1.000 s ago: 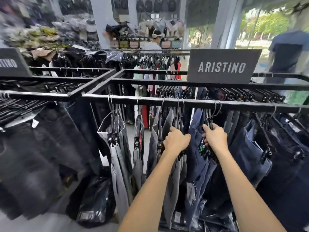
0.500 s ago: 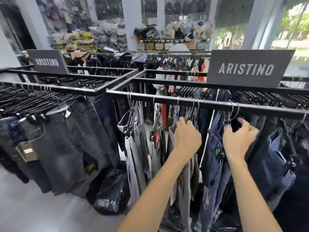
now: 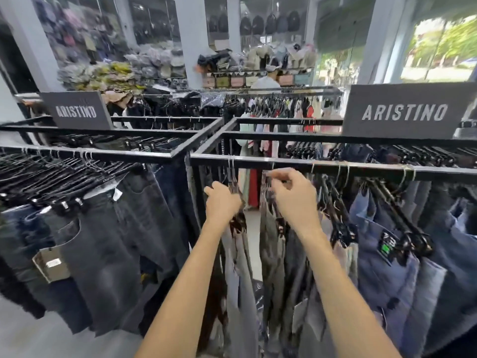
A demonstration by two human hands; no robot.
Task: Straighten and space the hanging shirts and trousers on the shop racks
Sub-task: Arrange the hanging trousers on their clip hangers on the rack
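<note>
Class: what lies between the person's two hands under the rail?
Head view: between left hand and right hand is a bare gap in the hanging trousers; a red garment behind shows through.

Two racks meet at a corner post (image 3: 198,192). Left rack (image 3: 85,157): trousers (image 3: 108,241) hang below its front rail, a sign (image 3: 77,111) stands on its rear rail. Right rack (image 3: 361,168): a second sign (image 3: 402,112) stands on its rear rail. Under its front rail the left hand (image 3: 222,202) grips the end pair (image 3: 240,254) nearest the post. The right hand (image 3: 294,200) pinches the next pair (image 3: 271,241) at its hanger, a gap between them. A further rack (image 3: 284,90) stands behind, with stacked shelves (image 3: 258,78) beyond.
</note>
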